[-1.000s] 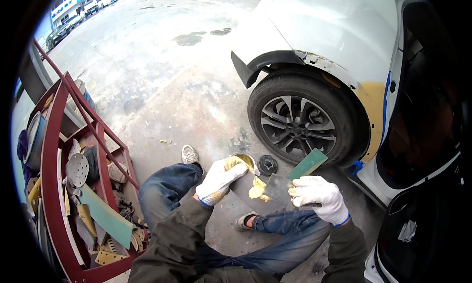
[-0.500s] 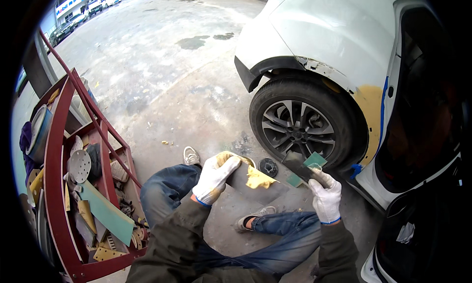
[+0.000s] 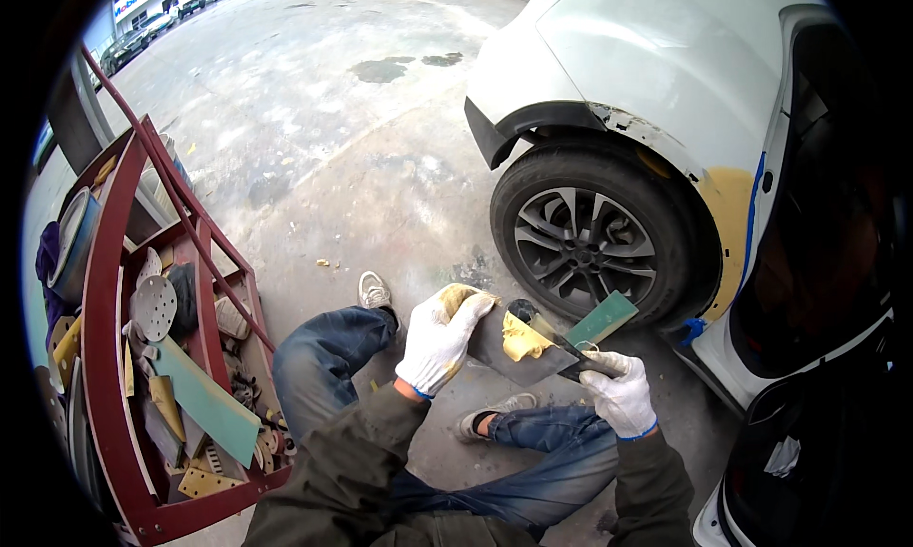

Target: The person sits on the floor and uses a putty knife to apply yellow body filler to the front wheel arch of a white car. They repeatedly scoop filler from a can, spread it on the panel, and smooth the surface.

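My left hand (image 3: pixel 445 340), in a stained white work glove, is closed on a thin grey plate (image 3: pixel 504 359) held above my lap. A lump of yellow putty (image 3: pixel 523 339) sits near the plate's right side. My right hand (image 3: pixel 620 395), also gloved, is closed on a dark putty knife (image 3: pixel 582 362), whose blade meets the plate beside the putty. A round black object (image 3: pixel 521 309) is partly hidden behind the putty. Beyond the knife, a green strip (image 3: pixel 607 316) lies by the tyre.
Ahead right stands a white car (image 3: pixel 656 62) with a wheel (image 3: pixel 585 243), a yellow filler patch (image 3: pixel 728 224) and blue tape (image 3: pixel 754 200). A red metal rack (image 3: pixel 105 328) at left holds perforated discs (image 3: pixel 153 308) and a long green board (image 3: pixel 204 400).
The putty knife has come down and left, from apart to against the plate. My left hand and the plate have shifted right. The view has turned slightly.
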### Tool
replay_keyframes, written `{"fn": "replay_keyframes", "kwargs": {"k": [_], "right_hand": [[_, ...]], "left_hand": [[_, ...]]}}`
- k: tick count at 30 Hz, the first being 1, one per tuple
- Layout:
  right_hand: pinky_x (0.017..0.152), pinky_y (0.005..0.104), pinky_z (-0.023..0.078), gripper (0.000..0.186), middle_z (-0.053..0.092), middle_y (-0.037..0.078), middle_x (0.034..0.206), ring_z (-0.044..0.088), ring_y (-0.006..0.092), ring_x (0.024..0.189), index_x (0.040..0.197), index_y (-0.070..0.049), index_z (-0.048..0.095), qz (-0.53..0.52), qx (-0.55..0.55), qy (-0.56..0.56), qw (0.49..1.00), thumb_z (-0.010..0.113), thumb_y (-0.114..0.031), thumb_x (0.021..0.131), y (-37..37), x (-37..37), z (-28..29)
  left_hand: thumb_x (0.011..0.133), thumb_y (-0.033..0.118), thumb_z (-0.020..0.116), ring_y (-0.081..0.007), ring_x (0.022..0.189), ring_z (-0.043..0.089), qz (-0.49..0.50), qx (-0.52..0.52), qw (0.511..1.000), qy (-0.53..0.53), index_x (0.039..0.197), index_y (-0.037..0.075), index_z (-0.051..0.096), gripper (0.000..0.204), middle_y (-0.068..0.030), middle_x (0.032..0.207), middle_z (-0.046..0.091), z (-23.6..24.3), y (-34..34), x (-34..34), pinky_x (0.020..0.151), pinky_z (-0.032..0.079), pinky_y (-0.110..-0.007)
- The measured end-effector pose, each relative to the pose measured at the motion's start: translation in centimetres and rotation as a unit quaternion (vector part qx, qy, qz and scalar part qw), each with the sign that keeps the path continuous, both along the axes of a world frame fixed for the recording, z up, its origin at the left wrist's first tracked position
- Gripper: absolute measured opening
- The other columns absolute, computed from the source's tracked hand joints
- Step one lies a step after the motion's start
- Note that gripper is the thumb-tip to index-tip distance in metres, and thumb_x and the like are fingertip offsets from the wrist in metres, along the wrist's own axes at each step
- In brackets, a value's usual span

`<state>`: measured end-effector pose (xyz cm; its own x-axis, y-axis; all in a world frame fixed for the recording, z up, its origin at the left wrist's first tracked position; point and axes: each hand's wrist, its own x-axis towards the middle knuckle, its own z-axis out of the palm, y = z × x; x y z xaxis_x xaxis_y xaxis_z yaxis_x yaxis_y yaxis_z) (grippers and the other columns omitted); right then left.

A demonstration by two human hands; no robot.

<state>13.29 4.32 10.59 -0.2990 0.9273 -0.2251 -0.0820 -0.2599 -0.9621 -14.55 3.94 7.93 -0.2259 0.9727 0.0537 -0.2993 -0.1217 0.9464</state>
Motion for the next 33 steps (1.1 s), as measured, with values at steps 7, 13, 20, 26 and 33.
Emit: {"fn": "replay_keyframes", "kwargs": {"k": [7,13,20,26,33], "right_hand": [[0.085,0.0233,0.053,0.03,0.069,0.012,0.111,0.066,0.0143,0.095,0.116,0.007,0.067,0.013,-0.008,-0.072,0.997,0.064,0.008,0.086,0.0,0.2,0.1],[0.084,0.0348,0.058,0.035,0.067,0.013,0.116,0.067,0.0213,0.102,0.127,0.003,0.057,-0.125,-0.03,0.102,0.986,0.059,0.001,0.092,1.4,0.3,-1.6],[0.089,0.0377,0.056,0.024,0.066,0.012,0.117,0.067,0.0225,0.103,0.104,-0.004,0.066,0.028,-0.318,0.487,0.813,0.058,-0.026,0.099,-0.3,-2.1,-9.0],[0.077,0.0388,0.055,0.049,0.067,0.017,0.104,0.066,0.0287,0.088,0.132,-0.001,0.05,0.132,-0.067,0.202,0.968,0.04,-0.035,0.098,-3.4,-5.5,-13.9],[0.036,0.0334,0.034,0.047,0.051,0.009,0.06,0.041,0.02,0.038,0.111,-0.003,0.057,0.127,-0.45,0.42,0.777,0.043,-0.045,0.096,-3.3,-3.1,-15.1]], "left_hand": [[0.097,0.013,0.062,-0.0083,0.083,0.06,0.047,0.0,0.998,-0.032,0.103,-0.006,0.067,0.02,-0.0057,0.094,0.069,0.2,0.8,-1.2,0.075,0.049,-0.023],[0.099,0.018,0.059,-0.013,0.076,0.064,-0.027,-0.029,0.977,-0.21,0.098,-0.001,0.064,0.02,-0.0064,0.087,0.065,-1.1,1.2,-4.0,0.069,0.053,-0.027],[0.093,0.022,0.068,-0.0112,0.084,0.063,-0.262,-0.108,0.952,-0.114,0.102,-0.001,0.066,0.024,-0.0045,0.093,0.068,-1.0,0.5,1.2,0.079,0.051,-0.025],[0.093,0.015,0.067,-0.0097,0.082,0.063,-0.219,-0.091,0.96,-0.151,0.102,-0.001,0.066,0.019,-0.0032,0.093,0.069,-0.4,0.7,0.8,0.075,0.051,-0.023],[0.094,0.015,0.066,-0.0083,0.079,0.061,-0.178,-0.096,0.973,-0.113,0.101,-0.002,0.066,0.018,-0.0022,0.091,0.068,0.3,1.5,-1.0,0.071,0.049,-0.023]]}}
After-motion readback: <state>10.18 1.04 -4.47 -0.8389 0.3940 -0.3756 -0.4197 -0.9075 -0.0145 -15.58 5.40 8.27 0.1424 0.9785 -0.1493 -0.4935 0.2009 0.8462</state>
